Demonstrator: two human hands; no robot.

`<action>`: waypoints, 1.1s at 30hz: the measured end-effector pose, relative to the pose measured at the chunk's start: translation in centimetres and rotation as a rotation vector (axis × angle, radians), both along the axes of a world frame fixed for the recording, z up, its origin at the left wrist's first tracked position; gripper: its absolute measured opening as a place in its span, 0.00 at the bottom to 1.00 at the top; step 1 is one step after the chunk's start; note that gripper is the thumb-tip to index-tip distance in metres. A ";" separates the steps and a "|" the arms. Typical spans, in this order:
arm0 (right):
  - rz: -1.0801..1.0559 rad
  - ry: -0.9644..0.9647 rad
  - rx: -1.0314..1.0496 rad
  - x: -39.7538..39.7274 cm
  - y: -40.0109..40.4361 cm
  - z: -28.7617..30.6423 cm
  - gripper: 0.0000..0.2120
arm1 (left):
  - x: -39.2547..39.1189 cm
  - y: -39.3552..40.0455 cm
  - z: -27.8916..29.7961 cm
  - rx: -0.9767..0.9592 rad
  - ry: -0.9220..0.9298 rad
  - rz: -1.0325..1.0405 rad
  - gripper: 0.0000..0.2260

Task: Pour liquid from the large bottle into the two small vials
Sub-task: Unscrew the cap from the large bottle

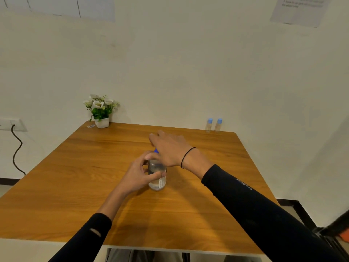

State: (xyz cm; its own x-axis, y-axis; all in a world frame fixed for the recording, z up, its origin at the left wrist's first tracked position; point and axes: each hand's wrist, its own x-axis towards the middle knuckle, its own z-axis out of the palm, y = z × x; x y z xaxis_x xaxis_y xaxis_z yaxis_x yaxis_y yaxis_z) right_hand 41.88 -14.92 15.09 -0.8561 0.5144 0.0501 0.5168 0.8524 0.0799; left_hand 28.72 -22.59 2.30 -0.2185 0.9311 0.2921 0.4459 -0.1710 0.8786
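Left of the large bottle (157, 175), at the table's (75, 176) far corner, I see a flower pot (102, 121). My left hand (138, 174) wraps fingers and thumb around the bottle, which stands upright mid-table, presumably to steady it; clear liquid fills it partway. My right hand (168, 148) covers its blue cap (156, 150), fingers extended and blurred, so I cannot tell whether they grip; I judge uncapping is under way. Far right of the bottle, two small vials (214, 125) stand capped, touching or nearly so, contents indiscernible
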 end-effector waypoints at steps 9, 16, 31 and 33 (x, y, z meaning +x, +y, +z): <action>0.063 0.011 -0.163 0.1 0.3 0.4 0.26 | -0.1 0.0 0.0 -0.011 0.006 0.008 0.24; 0.095 0.026 -0.208 0.1 0.6 0.1 0.15 | -0.3 0.0 -0.2 -0.027 -0.026 0.008 0.32; 0.058 0.038 -0.159 0.3 0.8 -0.2 0.30 | 0.1 -0.1 0.0 -0.029 -0.001 0.008 0.25; 0.038 0.065 -0.068 0.1 0.7 -0.3 0.18 | 0.1 -0.1 0.1 -0.032 -0.001 0.015 0.27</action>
State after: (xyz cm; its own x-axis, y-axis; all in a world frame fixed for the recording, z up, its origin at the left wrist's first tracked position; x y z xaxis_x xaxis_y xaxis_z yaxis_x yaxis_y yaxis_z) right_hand 42.02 -14.21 14.83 -0.8711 0.4856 0.0729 0.4862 0.8738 -0.0113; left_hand 28.77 -22.73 2.38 -0.2323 0.9367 0.2619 0.4475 -0.1361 0.8839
